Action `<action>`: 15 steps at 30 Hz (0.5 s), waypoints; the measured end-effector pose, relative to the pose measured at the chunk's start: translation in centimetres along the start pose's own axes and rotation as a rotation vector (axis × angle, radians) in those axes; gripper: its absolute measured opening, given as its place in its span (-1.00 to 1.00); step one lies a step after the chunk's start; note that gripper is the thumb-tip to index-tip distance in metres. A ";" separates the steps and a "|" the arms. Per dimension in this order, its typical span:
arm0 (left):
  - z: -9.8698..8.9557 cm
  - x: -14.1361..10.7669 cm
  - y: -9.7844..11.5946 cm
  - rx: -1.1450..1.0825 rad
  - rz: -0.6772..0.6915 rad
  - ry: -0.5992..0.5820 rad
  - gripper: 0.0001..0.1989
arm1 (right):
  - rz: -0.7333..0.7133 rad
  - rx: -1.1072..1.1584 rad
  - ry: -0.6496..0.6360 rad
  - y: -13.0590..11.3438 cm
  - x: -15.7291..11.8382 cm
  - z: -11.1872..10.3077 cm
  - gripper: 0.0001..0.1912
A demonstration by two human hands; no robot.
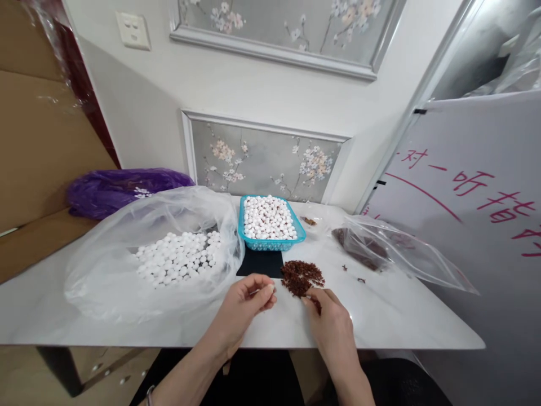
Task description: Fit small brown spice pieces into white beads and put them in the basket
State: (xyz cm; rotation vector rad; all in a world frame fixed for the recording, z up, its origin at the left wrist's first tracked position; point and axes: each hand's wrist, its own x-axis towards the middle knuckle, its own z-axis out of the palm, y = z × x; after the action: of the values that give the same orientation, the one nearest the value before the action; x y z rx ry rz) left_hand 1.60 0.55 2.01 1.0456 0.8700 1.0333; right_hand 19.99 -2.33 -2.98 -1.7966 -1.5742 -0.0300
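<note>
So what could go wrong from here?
Spill: the blue basket is filled to about the rim with white balls, so a bump might send some rolling. Small white pieces lie on the floor.

Scatter: the reddish-brown pile sits loose on the table, with the right hand at its edge; a careless sweep could spread it. Two bits lie apart.

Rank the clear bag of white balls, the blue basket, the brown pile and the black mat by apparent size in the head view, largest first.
1. Clear bag
2. Blue basket
3. Brown pile and black mat: their visible areas look too alike to rank.
</note>
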 end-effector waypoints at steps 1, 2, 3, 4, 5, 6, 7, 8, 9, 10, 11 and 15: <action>0.3 0.7 0.5 0.025 0.047 0.015 -0.82 | -0.002 -0.036 0.001 -0.2 -0.1 0.2 -0.79; 0.6 1.6 1.1 0.044 0.097 0.035 -0.82 | -0.007 -0.055 -0.002 -0.3 -0.1 0.3 -0.78; 0.9 2.6 1.7 0.050 0.148 0.063 -0.81 | -0.012 -0.063 -0.005 -0.4 -0.1 0.4 -0.77; 1.2 3.7 2.4 0.042 0.180 0.090 -0.80 | -0.017 -0.063 -0.008 -0.5 -0.1 0.5 -0.76; 1.4 4.9 3.0 0.034 0.196 0.105 -0.75 | -0.019 -0.061 -0.009 -0.5 -0.1 0.5 -0.76; 1.7 6.0 3.7 0.027 0.202 0.117 -0.69 | -0.022 -0.062 -0.010 -0.5 -0.1 0.6 -0.75; 1.9 7.0 4.2 0.026 0.200 0.118 -0.63 | -0.026 -0.061 -0.008 -0.5 -0.2 0.6 -0.75; 2.0 7.8 4.7 0.027 0.197 0.118 -0.58 | -0.031 -0.060 -0.003 -0.5 -0.2 0.6 -0.75; 2.2 8.3 5.1 0.029 0.195 0.117 -0.52 | -0.037 -0.056 0.004 -0.4 -0.2 0.6 -0.76; 2.3 8.7 5.3 0.032 0.195 0.116 -0.48 | -0.043 -0.049 0.014 -0.4 -0.3 0.6 -0.76; 2.3 8.7 5.6 0.037 0.197 0.116 -0.43 | -0.046 -0.038 0.024 -0.3 -0.4 0.6 -0.77; 1.0 7.4 6.4 0.072 0.228 0.112 -0.37 | 0.008 0.059 0.073 0.1 -0.7 0.5 -0.77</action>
State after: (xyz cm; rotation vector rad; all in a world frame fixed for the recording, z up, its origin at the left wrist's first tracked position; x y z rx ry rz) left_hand 3.13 8.35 7.77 1.1762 0.8973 1.2694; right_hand 19.72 -2.67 -3.71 -1.7367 -1.5018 -0.0447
